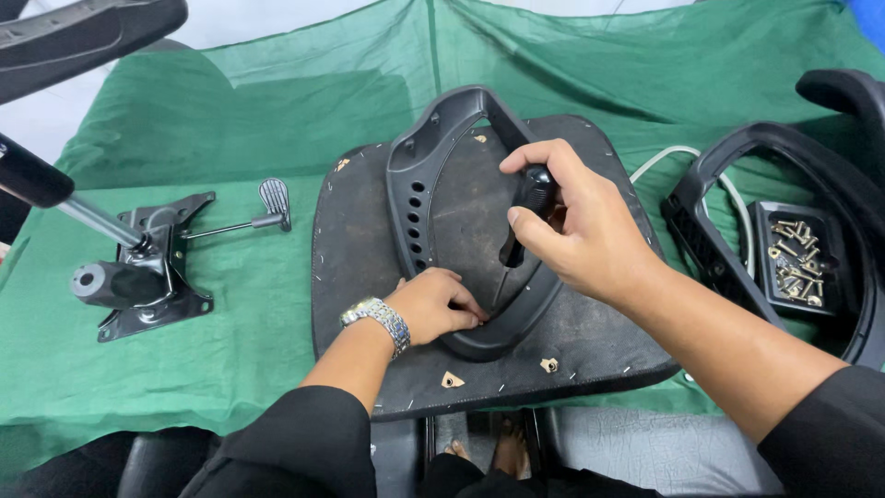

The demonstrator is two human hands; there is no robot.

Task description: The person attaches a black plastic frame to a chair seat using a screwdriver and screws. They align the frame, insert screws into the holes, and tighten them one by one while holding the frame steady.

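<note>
A black chair seat base point(590, 341) lies upside down on a green cloth point(230, 304). A black plastic armrest loop point(415, 184) rests on it. My right hand point(576, 226) grips a black tool handle point(535, 194) held upright over the armrest's near end. My left hand point(433, 304), with a metal watch on the wrist, presses its fingertips against the armrest's lower edge. What the fingertips pinch is hidden.
A black metal tilt mechanism point(147, 272) with a gas cylinder point(55, 194) and a lever point(263, 212) sits at the left. At the right lie a second black armrest point(728, 175), a tray of brass screws point(797, 258) and a white cable point(678, 152). My bare feet point(493, 452) show below.
</note>
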